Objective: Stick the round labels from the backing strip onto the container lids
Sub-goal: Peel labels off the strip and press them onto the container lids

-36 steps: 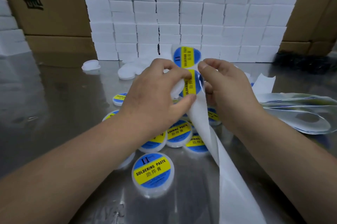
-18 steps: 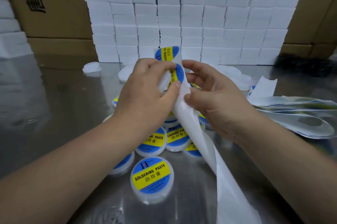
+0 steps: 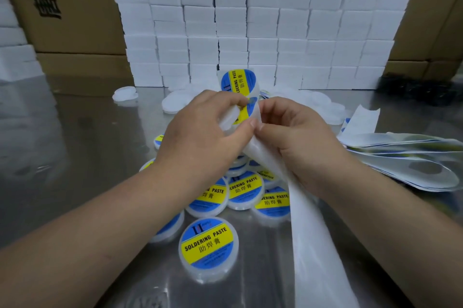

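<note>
The left hand (image 3: 200, 137) held a plain white round plastic lid (image 3: 228, 119), fingers and thumb curled round its rim. The lid was tilted up so that its top faced the strip. The right hand (image 3: 295, 139) pinched the long white glossy backing strip (image 3: 308, 220) just beside that lid, its thumb tip against the left thumb. This was apparently to bend the paper back so that the blue-and-yellow round label (image 3: 246, 109) would peel off onto the lid. How much of the label had stuck could not be told, since the fingers hid the seam. Above the two grips the strip stood up, carrying the next round label (image 3: 239, 82). Below the right hand its bare part trailed toward the person. Under the hands, on the shiny steel table (image 3: 62, 157), lay a cluster of white containers with labelled lids (image 3: 209, 245), probably kept close so that each finished one could be dropped straight down. Beyond the grips a few unlabelled white lids (image 3: 172, 104) lay within reach. Out to the right of the right hand lay a heap of spent strips (image 3: 400, 157).
</note>
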A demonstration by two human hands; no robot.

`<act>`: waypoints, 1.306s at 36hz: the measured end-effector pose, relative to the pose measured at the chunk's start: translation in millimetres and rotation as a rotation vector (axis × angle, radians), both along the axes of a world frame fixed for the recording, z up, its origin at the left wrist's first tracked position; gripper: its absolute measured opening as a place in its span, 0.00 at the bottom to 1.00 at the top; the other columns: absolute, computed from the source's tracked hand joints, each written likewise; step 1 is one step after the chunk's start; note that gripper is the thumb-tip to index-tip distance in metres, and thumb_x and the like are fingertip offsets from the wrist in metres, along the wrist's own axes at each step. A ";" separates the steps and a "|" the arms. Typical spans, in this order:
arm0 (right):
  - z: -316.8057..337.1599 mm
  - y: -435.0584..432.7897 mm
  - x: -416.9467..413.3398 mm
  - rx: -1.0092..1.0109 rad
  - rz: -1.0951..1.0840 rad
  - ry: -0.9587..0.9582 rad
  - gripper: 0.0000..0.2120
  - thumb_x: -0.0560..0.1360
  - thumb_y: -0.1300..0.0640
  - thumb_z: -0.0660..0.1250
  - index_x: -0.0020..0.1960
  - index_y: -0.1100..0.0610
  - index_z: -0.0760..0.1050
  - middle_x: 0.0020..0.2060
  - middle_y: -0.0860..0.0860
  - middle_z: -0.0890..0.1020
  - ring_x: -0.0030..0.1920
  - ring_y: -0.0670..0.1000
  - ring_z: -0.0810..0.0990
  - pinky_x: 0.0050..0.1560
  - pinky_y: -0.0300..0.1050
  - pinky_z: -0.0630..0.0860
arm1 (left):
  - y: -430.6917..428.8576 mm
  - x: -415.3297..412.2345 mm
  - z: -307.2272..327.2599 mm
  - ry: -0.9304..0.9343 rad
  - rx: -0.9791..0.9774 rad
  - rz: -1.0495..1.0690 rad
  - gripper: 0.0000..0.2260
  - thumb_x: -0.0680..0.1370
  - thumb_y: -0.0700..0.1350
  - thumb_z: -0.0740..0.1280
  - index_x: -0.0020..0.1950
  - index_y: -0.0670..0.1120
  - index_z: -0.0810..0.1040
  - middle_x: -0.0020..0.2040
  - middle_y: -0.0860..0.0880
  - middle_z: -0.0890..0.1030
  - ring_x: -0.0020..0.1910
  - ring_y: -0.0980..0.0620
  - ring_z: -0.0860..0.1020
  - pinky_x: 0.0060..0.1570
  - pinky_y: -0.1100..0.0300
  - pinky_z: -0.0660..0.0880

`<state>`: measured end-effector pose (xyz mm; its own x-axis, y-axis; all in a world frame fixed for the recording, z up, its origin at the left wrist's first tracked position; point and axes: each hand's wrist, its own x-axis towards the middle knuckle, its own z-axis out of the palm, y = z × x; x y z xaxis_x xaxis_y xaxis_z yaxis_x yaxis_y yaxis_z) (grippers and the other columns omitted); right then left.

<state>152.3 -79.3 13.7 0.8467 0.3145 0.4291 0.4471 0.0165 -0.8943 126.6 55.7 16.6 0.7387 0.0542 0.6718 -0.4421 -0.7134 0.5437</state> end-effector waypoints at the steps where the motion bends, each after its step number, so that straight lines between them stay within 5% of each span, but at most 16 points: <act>1: -0.1 0.5 -0.5 -0.010 -0.005 -0.006 0.12 0.74 0.69 0.63 0.41 0.53 0.77 0.38 0.54 0.80 0.40 0.49 0.76 0.47 0.48 0.73 | -0.3 0.0 0.0 0.004 -0.008 0.004 0.12 0.71 0.54 0.65 0.53 0.58 0.78 0.44 0.62 0.73 0.48 0.63 0.69 0.45 0.71 0.66; 13: 1.2 -0.7 0.9 -0.046 -0.077 -0.015 0.14 0.72 0.69 0.62 0.35 0.52 0.75 0.35 0.53 0.77 0.38 0.49 0.74 0.43 0.46 0.70 | 1.9 0.0 -0.2 0.010 -0.033 0.016 0.13 0.70 0.61 0.66 0.49 0.57 0.80 0.45 0.59 0.80 0.48 0.57 0.77 0.47 0.59 0.74; 19: 1.0 -1.5 3.5 -0.144 -0.192 -0.015 0.14 0.69 0.70 0.60 0.33 0.53 0.75 0.29 0.47 0.76 0.34 0.46 0.73 0.37 0.41 0.69 | 9.2 10.4 0.4 0.041 -0.193 0.067 0.08 0.75 0.55 0.64 0.35 0.61 0.75 0.41 0.69 0.77 0.43 0.67 0.74 0.40 0.68 0.70; 22: 1.2 -2.9 6.1 -0.134 -0.264 0.004 0.13 0.69 0.68 0.59 0.37 0.52 0.75 0.28 0.46 0.76 0.31 0.44 0.72 0.34 0.38 0.69 | 16.7 16.9 4.3 0.053 -0.357 0.097 0.09 0.75 0.54 0.63 0.35 0.57 0.77 0.35 0.64 0.79 0.35 0.66 0.76 0.32 0.68 0.70; 25: 3.4 -5.6 6.8 -0.077 -0.328 0.007 0.16 0.70 0.68 0.58 0.45 0.46 0.70 0.28 0.44 0.75 0.28 0.43 0.72 0.31 0.37 0.69 | 23.7 23.9 6.6 0.003 -0.510 0.127 0.11 0.76 0.53 0.63 0.37 0.52 0.78 0.33 0.57 0.78 0.38 0.55 0.79 0.29 0.66 0.67; 28: 5.7 -6.1 2.3 -0.084 -0.371 -0.080 0.22 0.70 0.67 0.58 0.54 0.42 0.65 0.39 0.42 0.77 0.28 0.42 0.73 0.26 0.31 0.69 | 26.4 26.3 5.7 -0.010 -0.524 0.145 0.12 0.77 0.54 0.62 0.38 0.50 0.77 0.33 0.56 0.76 0.41 0.50 0.79 0.29 0.64 0.67; 31: 5.7 -6.3 -1.3 -0.144 -0.397 -0.182 0.28 0.69 0.67 0.58 0.57 0.37 0.64 0.50 0.37 0.74 0.27 0.41 0.72 0.23 0.27 0.65 | 26.0 24.8 3.5 -0.028 -0.427 0.151 0.11 0.77 0.55 0.61 0.37 0.54 0.75 0.34 0.58 0.76 0.39 0.62 0.76 0.35 0.66 0.69; 34: 4.6 -6.0 -2.5 -0.188 -0.386 -0.228 0.27 0.68 0.70 0.55 0.48 0.37 0.73 0.40 0.40 0.75 0.25 0.38 0.71 0.22 0.26 0.62 | 21.6 19.7 2.5 -0.049 -0.337 0.144 0.08 0.77 0.55 0.63 0.37 0.59 0.74 0.38 0.62 0.77 0.40 0.65 0.74 0.39 0.74 0.67; 40: 1.8 -6.2 1.8 -0.197 -0.426 -0.182 0.23 0.69 0.69 0.56 0.27 0.47 0.76 0.22 0.39 0.75 0.20 0.40 0.68 0.18 0.28 0.59 | 19.5 15.8 3.3 -0.115 -0.278 0.152 0.11 0.71 0.60 0.60 0.43 0.56 0.77 0.44 0.54 0.80 0.46 0.55 0.76 0.46 0.58 0.72; 47: 6.4 -8.1 0.0 -0.071 -0.379 -0.107 0.18 0.70 0.64 0.60 0.27 0.50 0.78 0.27 0.37 0.79 0.31 0.33 0.75 0.29 0.24 0.66 | 16.3 12.2 1.7 -0.169 -0.153 0.166 0.20 0.70 0.62 0.61 0.54 0.52 0.78 0.50 0.58 0.76 0.50 0.62 0.72 0.50 0.62 0.70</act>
<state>152.3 -87.3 20.2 0.8601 0.0204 0.5098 0.5005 -0.2276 -0.8353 138.8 72.0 18.3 0.5896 0.2754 0.7593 -0.4194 -0.6990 0.5792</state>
